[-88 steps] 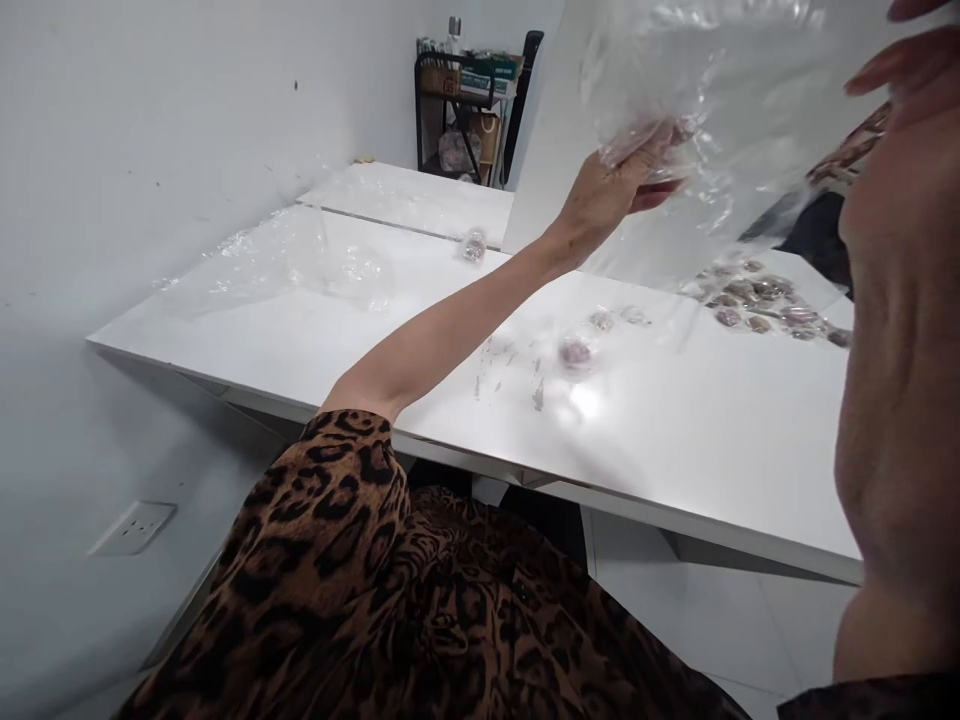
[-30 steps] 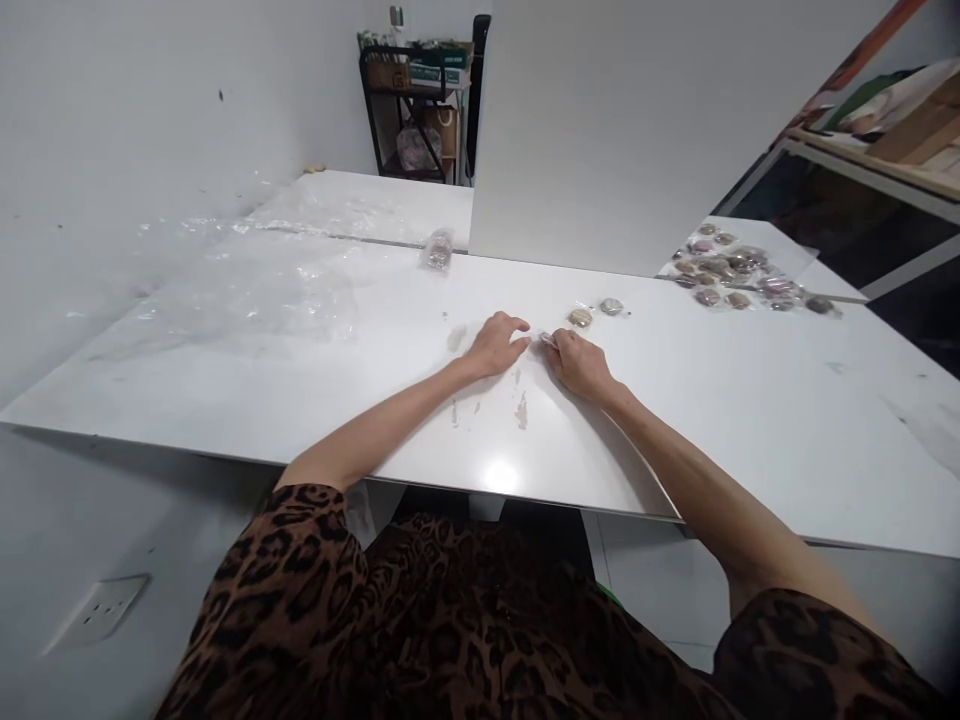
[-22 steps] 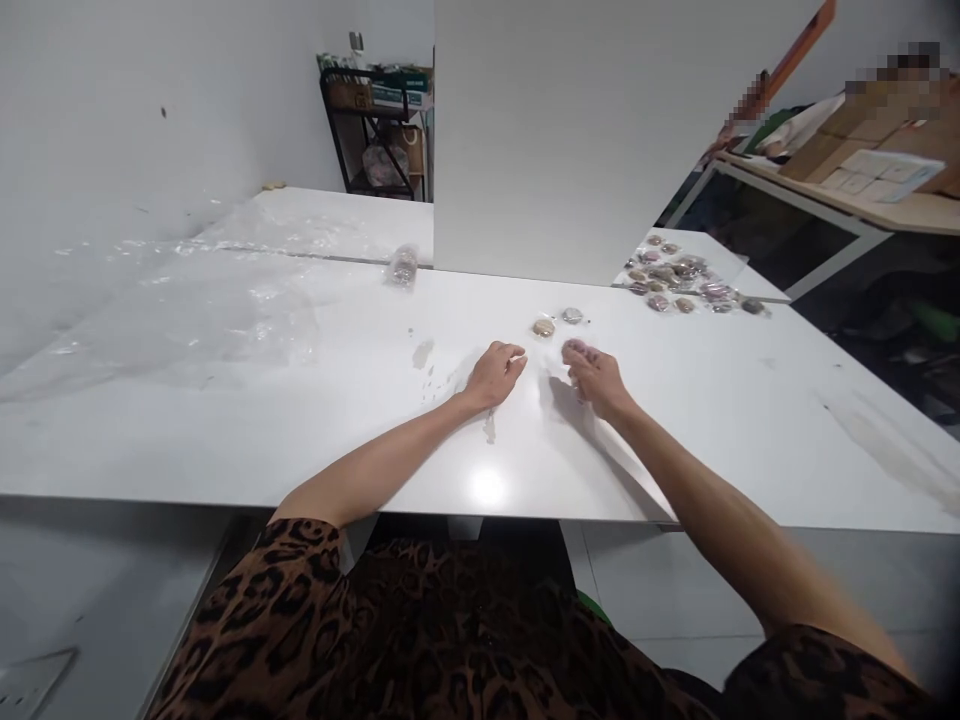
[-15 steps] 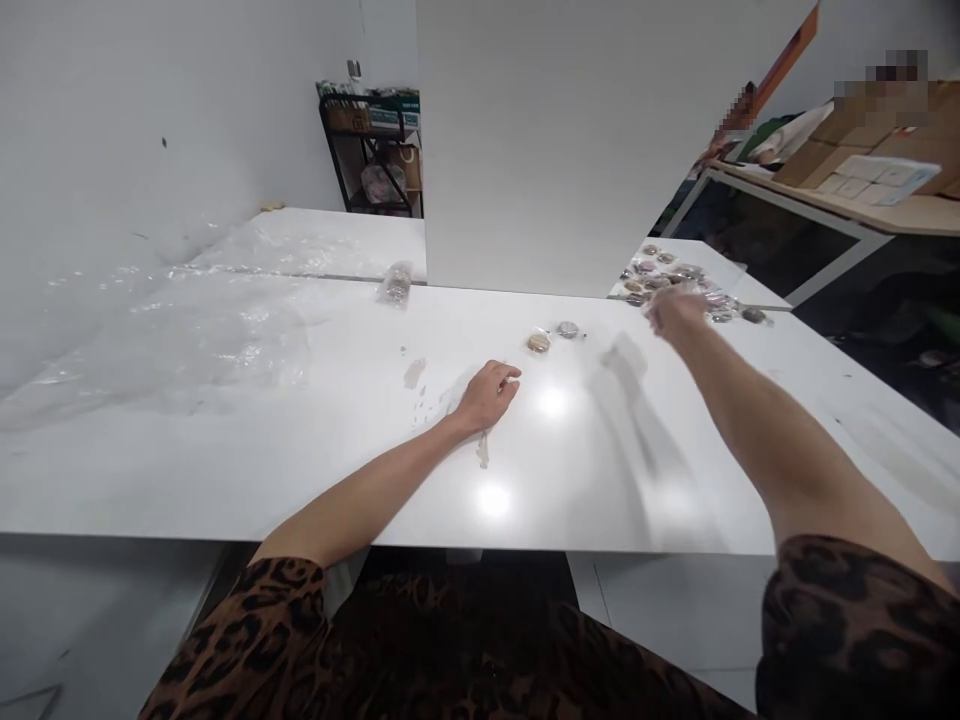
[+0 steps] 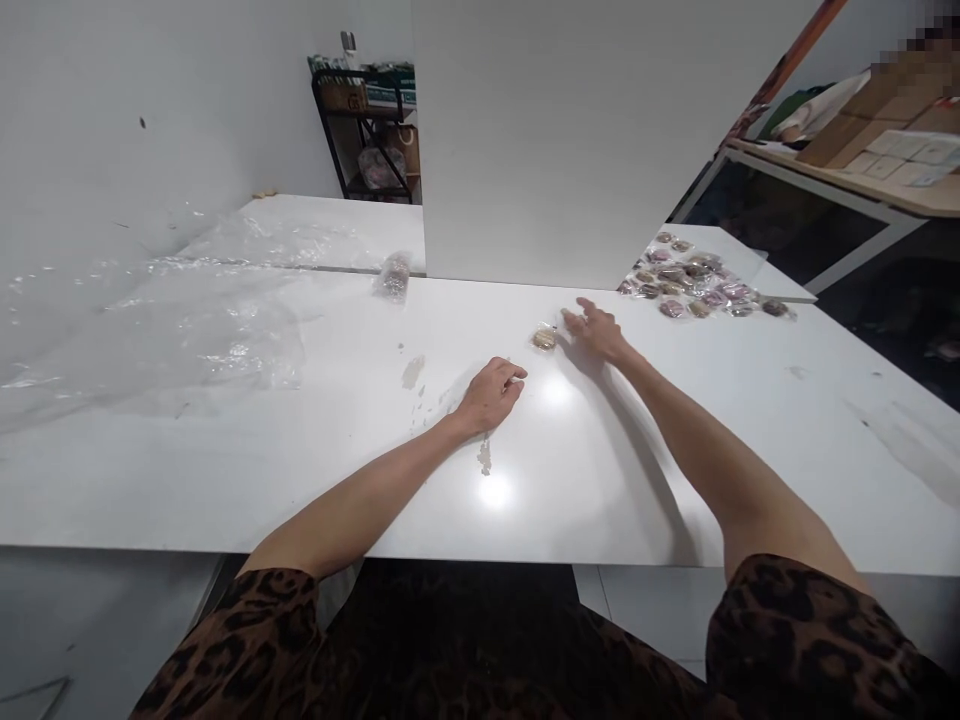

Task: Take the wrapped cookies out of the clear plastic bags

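My left hand (image 5: pixel 493 394) rests on the white table (image 5: pixel 360 450), fingers loosely bent and a little apart, with nothing visible in it. Just beyond it lies a small round tan piece in a clear wrapper (image 5: pixel 544 339). My right hand (image 5: pixel 596 328) reaches in from the right with its fingers spread, beside this piece. Its fingertips are over the spot of a second, greyish wrapped piece, which is now mostly hidden. At the back right is a spread of several wrapped round pieces (image 5: pixel 671 309), brown, tan and pinkish.
Crumpled clear plastic film (image 5: pixel 225 320) covers the table's left side. A clear bag with something brownish inside (image 5: pixel 394 278) stands by the back seam. A tall white panel (image 5: pixel 555 140) rises behind the table. Cardboard boxes (image 5: pixel 885 120) sit on another table at the right.
My right hand has moved left from the pile of wrapped pieces to the greyish piece in the middle, and its fingers have spread. My left hand has stayed in place.
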Motion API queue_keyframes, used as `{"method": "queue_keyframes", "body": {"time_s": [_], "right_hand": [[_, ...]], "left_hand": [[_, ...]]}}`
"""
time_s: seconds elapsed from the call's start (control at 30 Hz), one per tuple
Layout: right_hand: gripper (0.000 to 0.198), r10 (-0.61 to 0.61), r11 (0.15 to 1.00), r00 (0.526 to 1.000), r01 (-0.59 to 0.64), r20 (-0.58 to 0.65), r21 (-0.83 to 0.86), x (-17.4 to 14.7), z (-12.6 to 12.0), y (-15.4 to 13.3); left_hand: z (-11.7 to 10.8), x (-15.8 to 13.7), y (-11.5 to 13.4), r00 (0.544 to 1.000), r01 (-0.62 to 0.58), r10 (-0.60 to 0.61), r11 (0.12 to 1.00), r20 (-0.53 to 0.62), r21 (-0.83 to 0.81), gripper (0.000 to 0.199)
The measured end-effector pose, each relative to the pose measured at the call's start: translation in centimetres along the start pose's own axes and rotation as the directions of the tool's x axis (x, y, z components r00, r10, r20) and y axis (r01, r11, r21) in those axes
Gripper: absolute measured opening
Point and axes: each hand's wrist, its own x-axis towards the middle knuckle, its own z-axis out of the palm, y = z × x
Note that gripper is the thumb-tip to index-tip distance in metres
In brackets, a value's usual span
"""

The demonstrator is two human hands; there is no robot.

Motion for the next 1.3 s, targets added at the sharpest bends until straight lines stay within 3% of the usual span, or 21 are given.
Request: {"method": "queue_keyframes", "body": {"time_s": [0.1, 0.2, 0.3, 0.43, 0.57, 0.7, 0.87, 0.97, 1.0, 1.07, 1.13, 1.2, 1.23, 1.3], "right_hand": [[0.065, 0.074, 0.981, 0.978, -0.036, 0.197, -0.193, -1.9, 1.6, -3.0], [0.075, 0.107, 0.966, 0.968, -0.047, 0.225, -0.254, -3.0, 2.3, -5.8], [0.079, 0.027, 0.944, 0.975, 0.047, 0.219, -0.326, -4.5, 3.3, -7.8], [0.065, -0.078, 0.904, 0.978, 0.152, 0.196, -0.401, -6.8, 3.8, -9.7], [0.048, -0.06, 0.881, 0.965, 0.172, 0.257, -0.441, -8.1, 2.8, -11.1], [0.035, 0.013, 0.895, 0.936, 0.146, 0.352, -0.422, -8.6, 1.4, -12.0], [0.038, 0.028, 0.924, 0.923, 0.123, 0.384, -0.362, -9.6, -0.7, -11.8], [0.037, 0.138, 0.987, 0.943, -0.157, 0.304, 0.039, -10.9, -2.7, -11.1], [0.035, 0.205, 0.932, 0.936, -0.276, 0.287, 0.234, -11.5, -3.4, -10.8], [0.03, 0.362, 0.672, 0.882, -0.471, 0.302, 0.572, -13.3, -4.8, -9.8], [0.026, 0.493, 0.376, 0.796, -0.559, 0.351, 0.739, -15.1, -5.9, -8.5], [0.023, 0.591, 0.094, 0.698, -0.557, 0.404, 0.825, -16.2, -6.8, -6.8], [0.021, 0.628, 0.029, 0.664, -0.541, 0.406, 0.84, -16.0, -7.2, -5.8], [0.019, 0.699, 0.011, 0.625, -0.497, 0.349, 0.868, -13.8, -8.1, -3.5]], "left_hand": [[0.0, 0.0, 0.1, 1.0, 0.001, -0.001, 1.0, 0.004, -0.004, 0.024], [0.0, 0.0, 0.1, 1.0, -0.002, 0.003, 1.0, 0.006, -0.009, 0.023], [0.1, 0.1, 0.0, 1.0, -0.009, 0.009, 1.0, -0.004, -0.006, 0.022], [0.2, 0.3, -0.2, 1.0, -0.005, 0.005, 1.0, -0.031, -0.014, 0.021], [0.2, 0.3, -0.4, 0.999, -0.002, 0.001, 0.999, -0.05, -0.032, 0.021], [0.0, 0.2, -0.3, 0.999, -0.005, 0.003, 0.999, -0.04, -0.048, 0.022], [-0.3, 0.0, 0.2, 1.0, 0.002, -0.003, 0.999, -0.027, -0.048, 0.025], [-0.4, 0.0, 0.4, 1.0, 0.015, -0.015, 0.999, -0.021, -0.044, 0.025], [-0.4, 0.0, 0.4, 1.0, 0.016, -0.017, 0.999, -0.022, -0.045, 0.024], [-0.3, 0.0, 0.3, 1.0, 0.012, -0.014, 0.999, -0.028, -0.051, 0.023], [-0.3, 0.0, 0.1, 1.0, 0.006, -0.007, 0.999, -0.027, -0.054, 0.023], [-0.1, 0.1, 0.0, 1.0, 0.004, -0.005, 0.998, -0.019, -0.055, 0.023], [0.0, 0.1, -0.1, 1.0, 0.004, -0.005, 0.998, -0.012, -0.055, 0.023], [0.1, 0.1, -0.3, 1.0, 0.005, -0.004, 0.998, 0.001, -0.058, 0.023]]}}
